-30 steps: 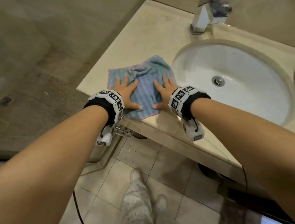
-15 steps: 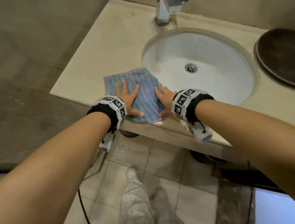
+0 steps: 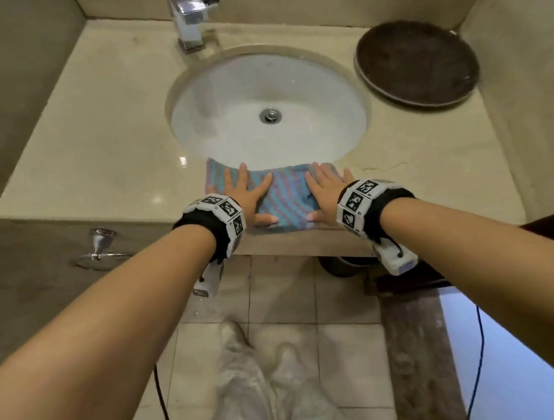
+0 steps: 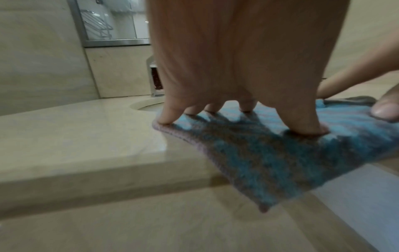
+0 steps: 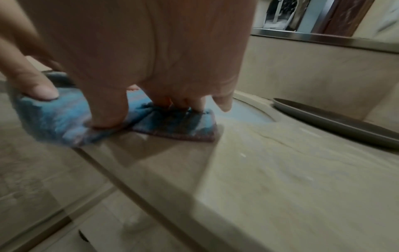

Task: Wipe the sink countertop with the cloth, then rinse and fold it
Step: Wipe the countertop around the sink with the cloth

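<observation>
Both hands flat on the striped cloth at the countertop's front edge

The left hand (image 3: 247, 192) and right hand (image 3: 325, 187) press the cloth (image 3: 284, 199) with fingers spread straight — gripping nothing. The cloth lies on the countertop (image 3: 98, 151) between the sink (image 3: 228, 107) rim and the front edge, its near corner hanging over. A dark round tray (image 3: 416, 63) sits at the back right corner, the faucet (image 3: 189, 21) at the back edge.

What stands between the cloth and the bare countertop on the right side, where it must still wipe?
Nothing visible near it. The cloth, pressed flat under the left hand and right hand, has bare countertop to its right. Only the dark plate sits farther back in that corner.
</observation>
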`<state>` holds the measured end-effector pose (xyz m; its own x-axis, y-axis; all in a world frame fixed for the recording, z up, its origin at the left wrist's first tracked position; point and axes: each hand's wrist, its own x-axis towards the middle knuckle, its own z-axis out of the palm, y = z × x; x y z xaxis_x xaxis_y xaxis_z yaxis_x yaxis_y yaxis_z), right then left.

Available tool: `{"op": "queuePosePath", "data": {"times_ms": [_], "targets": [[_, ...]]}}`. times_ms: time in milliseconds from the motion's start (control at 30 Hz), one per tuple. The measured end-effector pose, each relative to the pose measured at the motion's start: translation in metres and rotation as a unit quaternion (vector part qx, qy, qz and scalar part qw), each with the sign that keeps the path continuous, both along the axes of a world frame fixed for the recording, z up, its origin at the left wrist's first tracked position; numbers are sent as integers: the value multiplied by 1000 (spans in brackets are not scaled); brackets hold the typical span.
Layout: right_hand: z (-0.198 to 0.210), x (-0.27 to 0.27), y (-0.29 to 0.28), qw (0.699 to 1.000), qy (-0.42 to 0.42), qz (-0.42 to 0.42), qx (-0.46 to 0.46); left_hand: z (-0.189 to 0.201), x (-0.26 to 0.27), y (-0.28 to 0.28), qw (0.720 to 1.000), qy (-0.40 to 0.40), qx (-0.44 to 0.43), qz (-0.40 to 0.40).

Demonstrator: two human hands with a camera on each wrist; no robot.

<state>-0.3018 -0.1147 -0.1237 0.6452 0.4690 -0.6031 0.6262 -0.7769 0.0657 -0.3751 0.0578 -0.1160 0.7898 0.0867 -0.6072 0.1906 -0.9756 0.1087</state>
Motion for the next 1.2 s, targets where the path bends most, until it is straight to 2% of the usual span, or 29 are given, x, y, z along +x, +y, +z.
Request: {"op": "queuePosePath", "data": {"times_ms": [333,500,600,833,1200], "targets": [[6,8,-124,979,8,-201,-30,-3,53,-110,990,-6,-10,-142],[11,17,-172,951,10,-306,-46,4,81,-152,981,-4,-44,-189],[16,29,-176,932,8,-360,-45,-1,95,-160,979,-18,-41,-199],[1,46,-187,939,-5,-344,-14,-13,120,-165,981,-42,-27,-188],[-6,109,-207,938,-27,-344,17,-12,181,-185,989,-34,-50,-138]]}}
